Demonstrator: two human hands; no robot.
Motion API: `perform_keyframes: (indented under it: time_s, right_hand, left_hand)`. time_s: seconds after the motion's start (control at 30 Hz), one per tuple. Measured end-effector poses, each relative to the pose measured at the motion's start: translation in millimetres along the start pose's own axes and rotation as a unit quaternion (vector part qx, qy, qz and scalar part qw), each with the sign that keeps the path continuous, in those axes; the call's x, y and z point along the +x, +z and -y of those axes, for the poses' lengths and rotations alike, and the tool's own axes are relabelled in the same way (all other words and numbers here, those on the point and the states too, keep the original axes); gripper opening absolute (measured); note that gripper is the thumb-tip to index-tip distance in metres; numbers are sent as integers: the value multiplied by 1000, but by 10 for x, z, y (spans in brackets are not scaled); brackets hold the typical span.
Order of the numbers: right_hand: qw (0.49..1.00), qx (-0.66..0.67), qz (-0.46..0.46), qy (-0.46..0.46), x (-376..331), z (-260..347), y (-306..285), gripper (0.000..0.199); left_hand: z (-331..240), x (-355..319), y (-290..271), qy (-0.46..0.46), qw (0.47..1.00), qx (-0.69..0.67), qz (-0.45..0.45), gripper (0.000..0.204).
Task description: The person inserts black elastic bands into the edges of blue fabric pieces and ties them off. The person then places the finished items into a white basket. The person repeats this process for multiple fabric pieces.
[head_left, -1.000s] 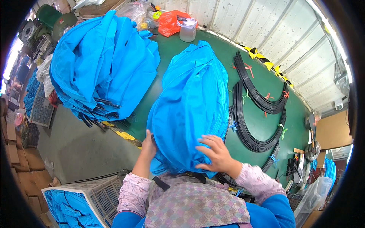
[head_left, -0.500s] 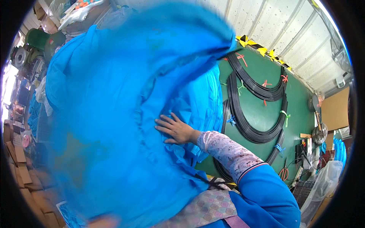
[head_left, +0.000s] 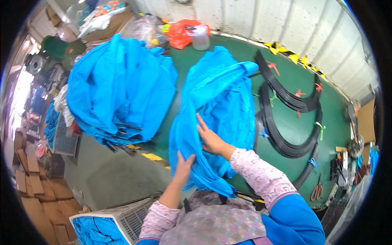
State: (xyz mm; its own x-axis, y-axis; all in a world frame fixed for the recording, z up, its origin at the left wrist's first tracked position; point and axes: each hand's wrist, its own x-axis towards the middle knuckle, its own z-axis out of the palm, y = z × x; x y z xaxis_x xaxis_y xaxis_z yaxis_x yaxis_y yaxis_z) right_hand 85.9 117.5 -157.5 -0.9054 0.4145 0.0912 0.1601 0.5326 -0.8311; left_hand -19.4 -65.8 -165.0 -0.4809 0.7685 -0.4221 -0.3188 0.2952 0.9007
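Your right hand (head_left: 212,141) lies against the blue cloth (head_left: 228,114), fingers extended, not clenched. Your left hand (head_left: 183,167) touches the cloth's near left side, thumb and a finger apart; you cannot tell from here whether it pinches any. Half a second ago a broad sheet of cloth filled your view; now it is down on the green bench (head_left: 294,126) before you, a long fold across its top, which seems to put the work back within reach of both hands. Left of it sits a blue pile (head_left: 122,90); right, tied, curved black rods (head_left: 279,148), then scissors (head_left: 317,192).
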Motion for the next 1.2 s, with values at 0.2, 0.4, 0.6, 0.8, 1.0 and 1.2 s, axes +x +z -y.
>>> perform_keyframes:
  time_s: [0.2,0.4,0.6,0.8,1.0,1.2]
  right_hand:
    - [956,234,-67,-165,575,1457,-485,95]
    - [996,56,-66,8,462,1383,-136,123]
    - [932,175,244,205,-800,929,-35,109]
    - [969,119,136,168,-901,1029,142,65]
    - [984,-126,-24,-125,-571,1585,-89,72]
    - [994,-82,45,56,-906,1392,-3,66]
  left_hand:
    - [-877,308,-219,-53,930,-315,184,69]
    - [-990,373,-325,-35,970,-191,147,72]
    - [-150,464,-422,70,993,41,-82,69]
    - [-888,-174,37,-94,964,-220,121,72]
    - [-2245,174,-564,195,964,-175,44,52]
    - [-3367,777,-2063,336,923,-99,-158,53]
